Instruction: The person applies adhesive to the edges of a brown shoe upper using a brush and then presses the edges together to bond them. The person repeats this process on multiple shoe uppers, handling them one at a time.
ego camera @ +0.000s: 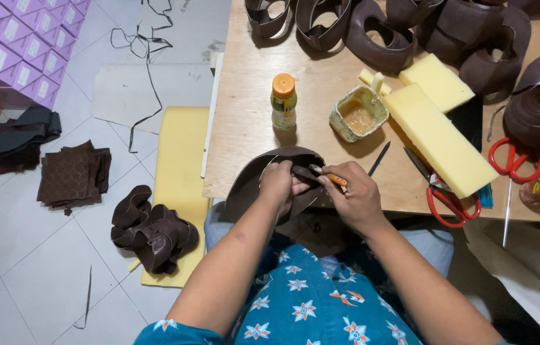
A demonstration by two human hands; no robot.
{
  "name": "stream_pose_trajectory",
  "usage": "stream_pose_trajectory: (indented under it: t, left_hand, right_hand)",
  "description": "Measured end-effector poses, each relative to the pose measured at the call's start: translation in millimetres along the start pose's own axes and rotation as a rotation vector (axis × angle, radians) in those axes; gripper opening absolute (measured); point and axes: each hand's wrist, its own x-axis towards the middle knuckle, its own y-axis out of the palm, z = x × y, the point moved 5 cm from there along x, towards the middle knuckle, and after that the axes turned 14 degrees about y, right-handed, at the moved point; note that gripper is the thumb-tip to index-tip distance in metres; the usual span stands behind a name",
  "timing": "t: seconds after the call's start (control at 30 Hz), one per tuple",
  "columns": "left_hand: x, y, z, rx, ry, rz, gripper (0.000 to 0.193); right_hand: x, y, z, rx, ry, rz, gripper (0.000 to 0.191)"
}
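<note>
Left hand (281,183) pinching curved brown leather piece (250,182) at table edge (231,128) | right hand (356,195) gripping orange-handled tool (328,177) against it | glue tub (359,113) near | finished loops (378,29) stacked behind, more pieces (152,230) waiting on floor.

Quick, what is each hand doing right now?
Left hand: closed, gripping the curved brown leather piece.
Right hand: closed, holding a small orange-handled tool against the leather.

At the near edge of the wooden table (250,128), the left hand (279,185) grips a curved brown leather piece (250,182) while the right hand (356,198) holds an orange-tipped tool (328,176) against it.
</note>
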Motion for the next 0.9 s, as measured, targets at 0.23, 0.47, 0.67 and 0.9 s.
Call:
stream_pose_trajectory:
  t: [0.23, 0.47, 0.67, 0.9]
  left_hand:
    - [4, -11, 14, 0.023, 0.025, 0.002, 0.018]
    - [9, -15, 19, -0.012, -0.022, 0.007, 0.016]
    - [12, -6, 11, -0.058, 0.033, 0.023, 0.022]
    - [-2, 4, 4, 0.006, 0.020, 0.019, 0.031]
  right_hand:
    - [-9, -6, -6, 0.079, 0.000, 0.139, 0.016]
    - [6, -39, -40, 0.538, 0.243, 0.058, 0.016]
    - [79, -67, -57, -0.062, 0.029, -0.240, 0.017]
    - [119, -47, -66, -0.280, 0.081, -0.116, 0.021]
